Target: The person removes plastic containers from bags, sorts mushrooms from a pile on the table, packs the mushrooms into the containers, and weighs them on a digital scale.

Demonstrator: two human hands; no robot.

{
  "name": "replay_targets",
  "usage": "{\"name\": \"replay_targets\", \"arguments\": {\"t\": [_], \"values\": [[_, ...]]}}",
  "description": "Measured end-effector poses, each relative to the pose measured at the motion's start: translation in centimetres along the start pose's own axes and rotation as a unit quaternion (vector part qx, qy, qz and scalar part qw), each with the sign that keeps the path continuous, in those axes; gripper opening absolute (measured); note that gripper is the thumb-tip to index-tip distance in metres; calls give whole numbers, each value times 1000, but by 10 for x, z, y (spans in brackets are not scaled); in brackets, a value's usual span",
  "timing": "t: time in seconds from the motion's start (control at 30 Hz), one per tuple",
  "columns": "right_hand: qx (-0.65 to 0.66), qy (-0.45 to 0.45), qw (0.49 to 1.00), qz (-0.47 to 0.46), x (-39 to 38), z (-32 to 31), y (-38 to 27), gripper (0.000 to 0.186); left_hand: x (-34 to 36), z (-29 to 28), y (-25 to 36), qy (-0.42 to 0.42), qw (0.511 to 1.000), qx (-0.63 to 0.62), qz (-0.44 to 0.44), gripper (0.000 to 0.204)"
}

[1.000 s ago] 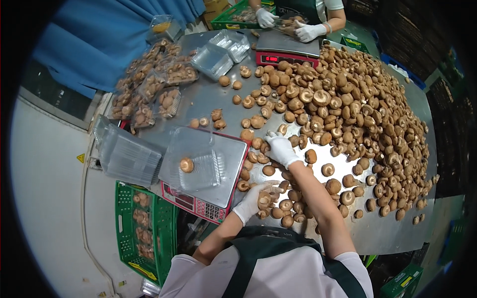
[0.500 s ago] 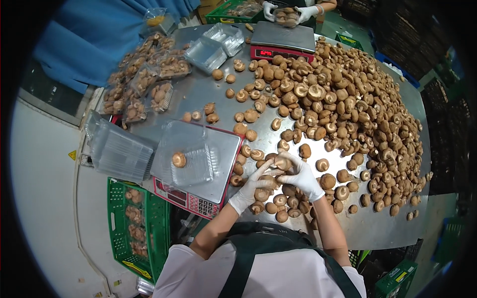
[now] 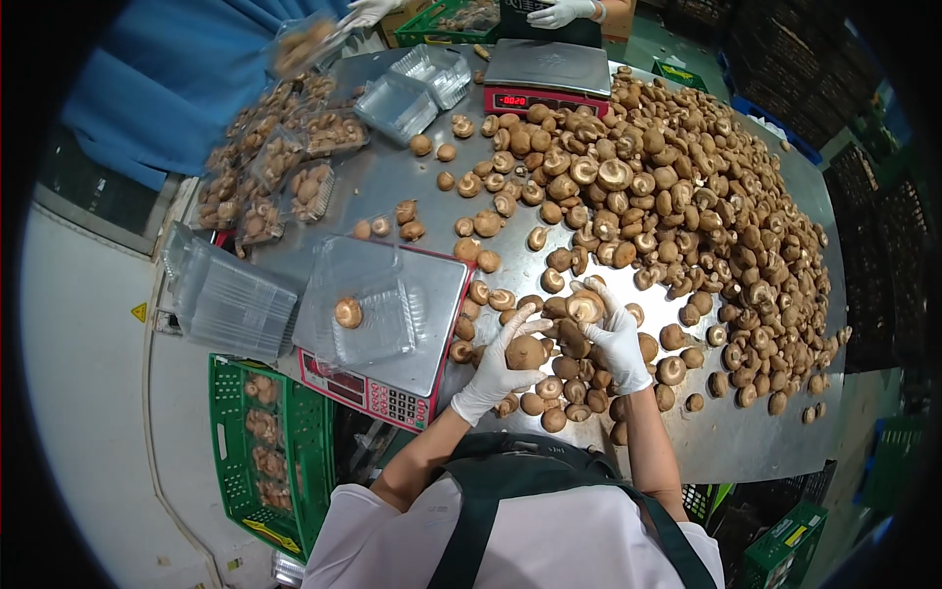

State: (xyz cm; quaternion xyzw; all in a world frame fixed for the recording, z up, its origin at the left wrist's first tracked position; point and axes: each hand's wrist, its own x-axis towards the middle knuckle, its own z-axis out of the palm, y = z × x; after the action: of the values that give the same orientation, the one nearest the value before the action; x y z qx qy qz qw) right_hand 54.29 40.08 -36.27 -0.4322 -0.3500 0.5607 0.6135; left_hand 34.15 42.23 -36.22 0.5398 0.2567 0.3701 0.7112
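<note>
White gloves cover both my hands above the near part of the steel table. My left hand (image 3: 498,371) is curled around a brown mushroom (image 3: 526,352). My right hand (image 3: 616,340) grips a mushroom (image 3: 586,306) whose pale underside shows; another mushroom (image 3: 571,340) sits against its fingers. Loose mushrooms lie below and around both hands. To the left, a red-sided scale (image 3: 432,334) carries an open clear plastic box (image 3: 388,329) with a single mushroom (image 3: 347,312) in it.
A big mushroom heap (image 3: 706,206) covers the table's right side. Stacked clear boxes (image 3: 231,304) stand left of the scale, filled packs (image 3: 265,196) beyond. A green crate (image 3: 224,432) holds packs at lower left. Across the table, a co-worker's gloved hand (image 3: 561,13) is behind another scale (image 3: 546,69).
My hands have moved apart, my right hand shifting right with its mushrooms. The co-worker's pack has left the far scale area and is now over the filled packs at left.
</note>
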Motion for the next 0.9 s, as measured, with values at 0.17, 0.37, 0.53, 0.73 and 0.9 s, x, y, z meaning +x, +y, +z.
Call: {"name": "replay_targets", "arguments": {"t": [0.17,0.37,0.53,0.73,0.9], "values": [[-339,62,938,-42,-8,5,7,53,0,-4,-14,110,987,-45,-104,65],[-396,22,915,-74,-32,11,41,43,-9,-10,-22,173,920,-184,-299,35],[-416,-22,905,-89,-32,11,27,34,-9,-15,-34,199,939,-117,-256,40],[-476,135,868,32,26,-38,5,36,-7,-27,-35,214,943,-85,-242,51],[-586,206,781,-62,106,-91,-5,51,3,-19,-26,252,939,-74,-223,43]]}}
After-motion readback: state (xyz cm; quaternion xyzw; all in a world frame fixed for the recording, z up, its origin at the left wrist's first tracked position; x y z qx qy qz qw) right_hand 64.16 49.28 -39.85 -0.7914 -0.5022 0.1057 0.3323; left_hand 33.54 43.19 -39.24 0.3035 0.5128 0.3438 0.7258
